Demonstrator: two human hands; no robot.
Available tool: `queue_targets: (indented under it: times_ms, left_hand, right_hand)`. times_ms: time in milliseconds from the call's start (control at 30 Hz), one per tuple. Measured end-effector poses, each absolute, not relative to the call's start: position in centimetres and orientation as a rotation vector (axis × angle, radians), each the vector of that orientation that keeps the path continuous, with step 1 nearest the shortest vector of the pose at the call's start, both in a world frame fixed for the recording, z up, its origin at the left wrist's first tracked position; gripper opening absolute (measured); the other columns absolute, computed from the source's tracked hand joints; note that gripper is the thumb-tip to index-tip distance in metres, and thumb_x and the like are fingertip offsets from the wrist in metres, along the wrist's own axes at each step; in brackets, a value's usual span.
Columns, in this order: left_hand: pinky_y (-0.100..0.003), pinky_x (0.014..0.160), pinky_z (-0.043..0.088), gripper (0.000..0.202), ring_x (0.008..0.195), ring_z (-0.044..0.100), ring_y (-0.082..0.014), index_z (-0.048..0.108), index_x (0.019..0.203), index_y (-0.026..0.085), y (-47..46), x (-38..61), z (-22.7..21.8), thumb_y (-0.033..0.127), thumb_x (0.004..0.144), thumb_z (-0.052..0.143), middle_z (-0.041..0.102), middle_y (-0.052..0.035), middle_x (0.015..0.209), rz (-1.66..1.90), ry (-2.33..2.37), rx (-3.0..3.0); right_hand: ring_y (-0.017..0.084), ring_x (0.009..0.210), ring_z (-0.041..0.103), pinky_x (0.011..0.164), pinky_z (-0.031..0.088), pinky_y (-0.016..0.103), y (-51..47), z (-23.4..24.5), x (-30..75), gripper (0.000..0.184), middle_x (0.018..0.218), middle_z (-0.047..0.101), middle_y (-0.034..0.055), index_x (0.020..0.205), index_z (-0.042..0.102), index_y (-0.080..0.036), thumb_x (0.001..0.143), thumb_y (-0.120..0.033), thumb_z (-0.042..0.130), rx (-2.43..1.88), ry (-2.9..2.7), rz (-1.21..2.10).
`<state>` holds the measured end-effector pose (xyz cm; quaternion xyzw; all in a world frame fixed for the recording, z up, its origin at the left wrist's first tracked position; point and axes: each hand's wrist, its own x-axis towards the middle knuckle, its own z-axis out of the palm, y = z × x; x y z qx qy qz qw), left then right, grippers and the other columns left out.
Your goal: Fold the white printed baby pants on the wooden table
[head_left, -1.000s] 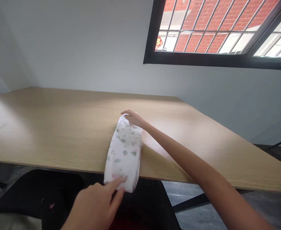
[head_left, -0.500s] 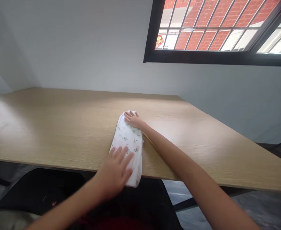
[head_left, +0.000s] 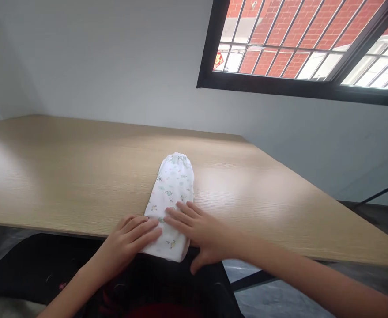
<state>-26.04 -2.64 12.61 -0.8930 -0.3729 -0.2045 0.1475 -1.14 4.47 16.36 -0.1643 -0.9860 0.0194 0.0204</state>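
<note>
Both hands, left hand [head_left: 127, 240] and right hand [head_left: 198, 229], press flat on folded cloth [head_left: 172, 190].

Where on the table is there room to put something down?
The table is bare left of the cloth up to the wall, and right of it toward the corner under the window. It is crowded only at the near edge, where the left hand and right hand lie flat on the cloth.

My left hand [head_left: 127, 240] and right hand [head_left: 202, 229] cover the near end of the cloth [head_left: 174, 185], its tiny print's unreadable, and the window [head_left: 299, 86] runs off the top edge.
</note>
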Motion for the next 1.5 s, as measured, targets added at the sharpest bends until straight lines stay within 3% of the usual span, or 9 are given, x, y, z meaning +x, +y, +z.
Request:
queue_targets:
  times_ms: [133,300,500,633,767,933,1100,1333,1500]
  left_hand:
    - [-0.031,0.089,0.033,0.022,0.094,0.055,-0.0155,0.059,0.095,0.022,-3.3,-24.6,14.1,0.010,0.087,0.042,0.067,0.0010,0.092,-0.846,-0.981,-2.491]
    - [-0.031,0.087,0.033,0.016,0.081,0.057,-0.0157,0.057,0.086,0.022,-7.2,-23.9,17.8,0.021,0.088,0.041,0.064,0.0024,0.071,-0.900,-0.985,-2.637]
    - [-0.030,0.072,0.037,0.025,0.073,0.055,-0.0163,0.061,0.083,0.020,-1.9,-23.3,22.7,0.034,0.087,0.041,0.063,-0.0007,0.075,-0.724,-1.404,-2.480]
    - [-0.032,0.074,0.037,0.029,0.072,0.055,-0.0170,0.061,0.079,0.018,8.0,-22.7,23.7,0.032,0.087,0.037,0.063,-0.0019,0.076,-0.389,-1.663,-2.508]
    - [-0.034,0.084,0.037,0.027,0.101,0.052,-0.0215,0.055,0.105,0.013,12.7,-22.5,21.2,0.024,0.086,0.038,0.057,-0.0105,0.110,-0.350,-1.688,-2.496]
    - [-0.040,0.094,0.033,0.029,0.103,0.052,-0.0220,0.055,0.106,0.011,7.7,-21.3,17.1,0.021,0.089,0.034,0.059,-0.0108,0.108,-0.302,-1.567,-2.575]
    - [-0.043,0.099,0.035,0.038,0.117,0.044,-0.0242,0.044,0.123,0.008,-1.4,-20.9,14.5,0.025,0.091,0.035,0.049,-0.0132,0.126,-0.463,-1.490,-2.570]
    - [-0.038,0.102,0.033,0.035,0.116,0.046,-0.0177,0.050,0.120,0.018,0.2,-23.5,16.6,0.029,0.092,0.033,0.052,-0.0054,0.125,-0.527,-1.517,-2.744]
    - [-0.040,0.099,0.035,0.051,0.117,0.044,-0.0225,0.046,0.125,0.018,3.2,-24.3,17.1,0.050,0.085,0.041,0.049,-0.0075,0.128,-0.441,-1.577,-2.864]
  right_hand:
    - [0.027,0.105,0.046,0.089,0.038,0.042,1.6,15.0,-1.6,0.036,0.113,0.052,0.0144,0.112,0.049,-0.010,0.076,-0.011,0.048,-0.529,-2.849,-0.210]
    - [0.013,0.062,0.049,0.055,0.040,0.025,-3.2,16.9,-2.2,0.007,0.070,0.057,0.0024,0.081,0.050,-0.018,0.084,-0.023,0.045,-0.484,-2.581,0.270]
    - [0.009,0.056,0.048,0.050,0.036,0.019,1.9,21.8,-2.8,0.016,0.070,0.056,-0.0017,0.093,0.052,-0.020,0.079,-0.028,0.055,-0.887,-2.307,0.721]
    - [0.014,0.076,0.054,0.057,0.040,0.021,11.6,22.6,-4.3,0.025,0.092,0.058,0.0039,0.101,0.052,-0.018,0.079,-0.028,0.053,-1.193,-2.231,0.728]
    - [0.021,0.100,0.049,0.076,0.044,0.030,15.9,20.1,-5.4,0.047,0.119,0.046,0.0145,0.125,0.038,-0.014,0.081,-0.028,0.050,-1.299,-2.313,0.528]
    - [0.031,0.116,0.035,0.091,0.032,0.050,17.2,17.4,-5.9,0.056,0.133,0.033,0.0092,0.133,0.030,-0.031,0.082,-0.043,0.051,-1.237,-2.494,0.063]
    - [0.031,0.111,0.040,0.089,0.035,0.048,20.9,18.0,-5.7,0.053,0.127,0.040,0.0151,0.134,0.029,-0.020,0.088,-0.045,0.036,-1.459,-2.317,0.213]
    - [0.024,0.115,0.036,0.097,0.027,0.044,14.5,18.6,-5.3,0.032,0.126,0.044,0.0077,0.119,0.049,-0.020,0.089,-0.028,0.038,-0.973,-2.421,-0.065]
    - [0.028,0.110,0.040,0.093,0.030,0.049,6.5,17.2,-2.9,0.051,0.124,0.046,0.0093,0.119,0.049,-0.021,0.079,-0.053,0.051,-0.807,-2.790,0.051]
